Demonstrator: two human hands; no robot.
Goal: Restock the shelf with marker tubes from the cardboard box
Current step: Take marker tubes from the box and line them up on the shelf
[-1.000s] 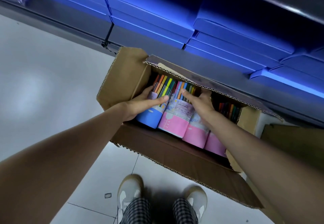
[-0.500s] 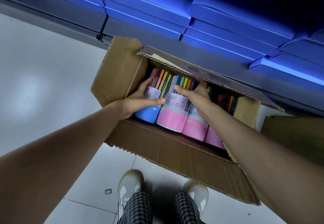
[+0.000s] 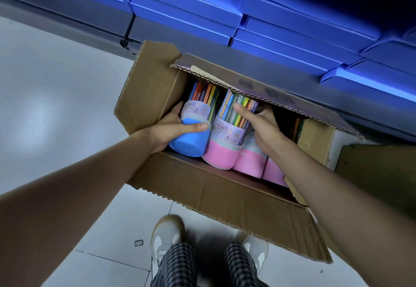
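Observation:
An open cardboard box (image 3: 216,187) stands on the floor against the shelf, with several marker tubes lying side by side in it. My left hand (image 3: 171,129) grips the blue-based marker tube (image 3: 191,142) at the left end, thumb across its front. My right hand (image 3: 261,127) curls round the top of the pink-based marker tube (image 3: 222,151) beside it, fingers on the clear part where the coloured markers show. More pink-based tubes (image 3: 252,163) lie to the right, partly hidden under my right wrist.
The grey shelf edge (image 3: 247,61) runs just behind the box, stacked with blue flat boxes (image 3: 292,28). The box's near flap (image 3: 258,226) hangs out over the white tiled floor (image 3: 56,111). My shoes (image 3: 166,237) stand just before it. Another cardboard piece (image 3: 378,169) sits at right.
The blue-based tube and the first pink-based tube have risen a little above their neighbours. My left thumb has slid across the blue base, and my right hand has closed further round the pink tube's top.

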